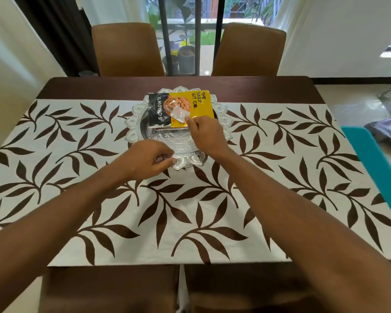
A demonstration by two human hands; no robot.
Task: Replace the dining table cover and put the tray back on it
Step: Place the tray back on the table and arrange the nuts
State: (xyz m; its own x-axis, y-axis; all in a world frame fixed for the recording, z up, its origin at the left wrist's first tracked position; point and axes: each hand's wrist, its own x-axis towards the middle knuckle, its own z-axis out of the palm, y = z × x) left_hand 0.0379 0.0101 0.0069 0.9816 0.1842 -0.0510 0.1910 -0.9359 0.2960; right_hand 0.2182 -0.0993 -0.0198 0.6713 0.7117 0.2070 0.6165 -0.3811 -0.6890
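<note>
A white cover (190, 218) printed with brown leaves lies flat across the dark wooden dining table (269, 89). On it, at the far middle, sits an ornate silver tray (134, 125) holding a yellow and black almond packet (181, 107). A small clear sachet (178, 114) lies on that packet. My left hand (145, 161) grips the tray's near rim. My right hand (207, 134) pinches the packet's near edge beside the sachet.
Two brown chairs (127, 48) stand at the far side and two more (108, 288) below me at the near side. A teal object (375, 163) lies past the table's right edge. Curtains and a barred window are behind.
</note>
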